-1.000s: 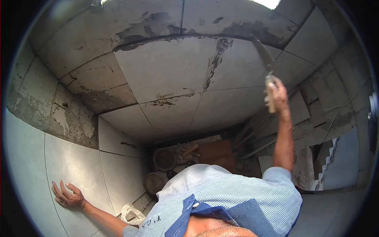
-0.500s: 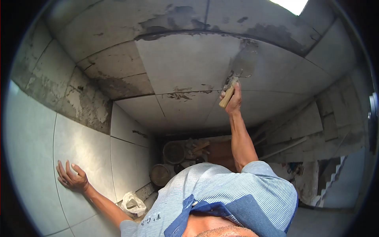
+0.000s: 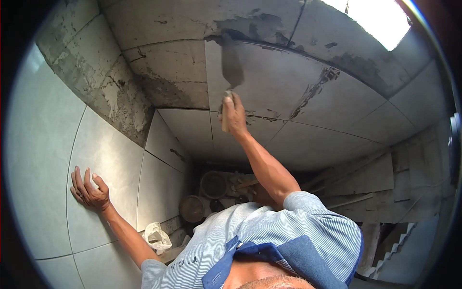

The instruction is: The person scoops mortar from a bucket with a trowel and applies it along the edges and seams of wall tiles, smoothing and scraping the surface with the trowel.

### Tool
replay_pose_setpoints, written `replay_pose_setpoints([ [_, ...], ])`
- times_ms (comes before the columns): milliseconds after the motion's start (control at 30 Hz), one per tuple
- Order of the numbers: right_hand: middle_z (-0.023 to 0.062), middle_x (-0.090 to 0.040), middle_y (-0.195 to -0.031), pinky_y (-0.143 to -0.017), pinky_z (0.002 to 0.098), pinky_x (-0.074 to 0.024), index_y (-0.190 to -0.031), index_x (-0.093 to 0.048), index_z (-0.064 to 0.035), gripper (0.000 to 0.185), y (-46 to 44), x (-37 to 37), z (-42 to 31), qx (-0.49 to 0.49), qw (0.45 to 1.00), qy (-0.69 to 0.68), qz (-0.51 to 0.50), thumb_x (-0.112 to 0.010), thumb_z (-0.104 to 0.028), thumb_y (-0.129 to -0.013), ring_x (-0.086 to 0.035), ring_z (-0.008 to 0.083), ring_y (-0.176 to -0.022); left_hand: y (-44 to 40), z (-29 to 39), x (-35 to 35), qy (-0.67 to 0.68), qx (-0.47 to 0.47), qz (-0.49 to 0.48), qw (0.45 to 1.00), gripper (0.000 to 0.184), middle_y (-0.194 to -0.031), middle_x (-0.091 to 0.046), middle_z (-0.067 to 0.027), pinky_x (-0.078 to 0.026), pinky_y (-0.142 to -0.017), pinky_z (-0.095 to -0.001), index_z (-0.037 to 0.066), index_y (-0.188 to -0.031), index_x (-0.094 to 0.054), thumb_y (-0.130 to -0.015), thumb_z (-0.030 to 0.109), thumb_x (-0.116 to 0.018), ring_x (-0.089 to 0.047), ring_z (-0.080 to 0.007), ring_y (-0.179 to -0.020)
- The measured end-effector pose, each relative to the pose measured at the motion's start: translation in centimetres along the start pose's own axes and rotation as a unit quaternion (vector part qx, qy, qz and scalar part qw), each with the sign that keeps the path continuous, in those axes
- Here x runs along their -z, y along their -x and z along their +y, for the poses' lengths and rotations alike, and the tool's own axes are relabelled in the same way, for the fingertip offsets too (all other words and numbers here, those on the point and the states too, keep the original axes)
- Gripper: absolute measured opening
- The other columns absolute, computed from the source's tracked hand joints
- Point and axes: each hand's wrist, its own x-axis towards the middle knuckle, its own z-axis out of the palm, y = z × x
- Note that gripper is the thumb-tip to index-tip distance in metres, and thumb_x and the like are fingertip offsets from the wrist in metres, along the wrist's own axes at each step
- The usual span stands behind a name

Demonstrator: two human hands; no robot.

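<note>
My right hand [image 3: 234, 114] is wrapped round the wooden handle of a trowel [image 3: 233, 67]. The trowel's blade points up towards the dark mortar joint along the top edge of a large grey wall tile [image 3: 269, 77]; whether it touches the tile I cannot tell. Dark mortar smears [image 3: 315, 91] mark the seam to the right of the blade. On the left, my left hand [image 3: 91, 190] rests with spread fingers against a pale tile [image 3: 108, 159] and holds nothing.
Two round buckets [image 3: 213, 184] stand low in the middle beside scraps of wood. A white plastic bag [image 3: 156, 237] lies near my left forearm. Rough, untiled wall [image 3: 108, 82] shows at the upper left. A bright opening [image 3: 373, 21] is at the upper right.
My right hand has swung from the right side across to the left with the trowel, by way of the smeared seam. My left hand stays on its tile. The view has shifted and turned.
</note>
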Motion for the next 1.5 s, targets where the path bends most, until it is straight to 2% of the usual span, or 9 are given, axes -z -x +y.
replay_pose_setpoints([
  [233, 0.0034, -0.053, -0.077, -0.051, 0.0281, -0.0459, -0.138, -0.042, 0.0033, 0.051, 0.1, -1.7, -2.6, 0.022, 0.997, 0.031, -0.060, -0.047, -0.030, -0.100, -0.052, 0.0107, -0.058, 0.0, 0.0, -0.1, -0.004, 0.009, -0.005, 1.000, 0.018, -0.130, -0.061, -0.0009, -0.043, -0.096, -0.0470, 0.018, -0.106, -0.065, -0.096, 0.026, -0.053, -0.059, -0.0229, -0.119],
  [367, 0.0076, -0.060, -0.086, -0.059, 0.0295, -0.0506, -0.137, -0.045, 0.0030, 0.049, 0.5, 3.4, -4.7, 0.103, 0.988, 0.114, 0.010, -0.052, -0.027, -0.099, -0.058, 0.0129, -0.067, -0.1, 0.1, 0.3, -0.006, -0.003, -0.004, 1.000, 0.017, -0.129, -0.061, -0.0018, -0.043, -0.096, -0.0471, 0.018, -0.106, -0.065, -0.095, 0.025, -0.053, -0.060, -0.0237, -0.119],
  [500, 0.0137, -0.066, -0.099, -0.072, 0.0321, -0.0553, -0.132, -0.052, 0.0029, 0.045, -3.2, 9.1, -7.4, 0.386, 0.835, 0.383, 0.079, -0.062, -0.020, -0.095, -0.066, 0.0182, -0.081, -0.4, 0.2, 0.2, 0.008, 0.005, 0.002, 1.000, 0.018, -0.127, -0.063, -0.0017, -0.038, -0.100, -0.0414, 0.019, -0.106, -0.065, -0.095, 0.026, -0.053, -0.060, -0.0222, -0.117],
  [667, 0.0145, -0.066, -0.100, -0.073, 0.0367, -0.0553, -0.130, -0.056, -0.0018, 0.043, -4.1, 14.4, -11.7, 0.383, 0.776, 0.499, 0.054, -0.067, -0.011, -0.089, -0.067, 0.0247, -0.084, -0.2, 0.0, -0.1, 0.029, 0.009, 0.014, 0.999, 0.018, -0.126, -0.064, -0.0015, -0.034, -0.103, -0.0372, 0.019, -0.106, -0.065, -0.095, 0.027, -0.052, -0.061, -0.0211, -0.116],
  [800, 0.0156, -0.065, -0.096, -0.071, 0.0378, -0.0538, -0.130, -0.057, -0.0046, 0.044, -4.2, 16.3, -13.1, 0.337, 0.729, 0.595, 0.024, -0.068, -0.011, -0.087, -0.065, 0.0291, -0.080, -0.2, 0.1, 0.2, 0.014, 0.003, 0.005, 1.000, 0.017, -0.128, -0.062, -0.0026, -0.042, -0.095, -0.0449, 0.018, -0.106, -0.065, -0.095, 0.024, -0.054, -0.061, -0.0238, -0.117],
  [1033, 0.0202, -0.066, -0.102, -0.081, 0.0403, -0.0516, -0.131, -0.055, -0.0009, 0.045, -1.6, 16.2, -19.5, 0.253, 0.759, 0.593, -0.092, -0.065, -0.015, -0.089, -0.066, 0.0344, -0.091, -0.3, 0.1, 0.0, 0.026, 0.002, 0.016, 1.000, 0.018, -0.126, -0.064, -0.0017, -0.037, -0.100, -0.0388, 0.019, -0.105, -0.066, -0.095, 0.026, -0.053, -0.061, -0.0221, -0.116],
  [1267, 0.0215, -0.065, -0.105, -0.084, 0.0399, -0.0504, -0.132, -0.055, -0.0009, 0.046, -1.3, 15.5, -18.8, 0.285, 0.755, 0.589, -0.037, -0.065, -0.017, -0.089, -0.065, 0.0358, -0.094, -0.3, 0.0, 0.1, 0.019, 0.002, 0.011, 1.000, 0.017, -0.127, -0.063, -0.0017, -0.038, -0.100, -0.0395, 0.019, -0.105, -0.066, -0.095, 0.026, -0.053, -0.061, -0.0226, -0.116],
  [1400, 0.0142, -0.062, -0.093, -0.074, 0.0437, -0.0536, -0.136, -0.052, -0.0199, 0.048, -4.2, 15.3, -16.8, 0.320, 0.732, 0.602, -0.003, -0.064, -0.020, -0.090, -0.064, 0.0337, -0.081, -0.1, 0.0, 0.1, 0.024, 0.003, -0.002, 1.000, 0.017, -0.129, -0.062, -0.0027, -0.041, -0.098, -0.0455, 0.018, -0.105, -0.065, -0.094, 0.023, -0.054, -0.059, -0.0236, -0.119],
  [1500, 0.0140, -0.061, -0.090, -0.073, 0.0428, -0.0520, -0.135, -0.054, -0.0143, 0.046, -4.7, 15.3, -15.1, 0.316, 0.695, 0.646, -0.006, -0.064, -0.018, -0.091, -0.064, 0.0338, -0.080, 0.0, -0.1, 0.2, 0.025, 0.001, -0.010, 1.000, 0.017, -0.130, -0.062, -0.0027, -0.040, -0.099, -0.0449, 0.018, -0.106, -0.065, -0.094, 0.023, -0.054, -0.059, -0.0233, -0.120],
])
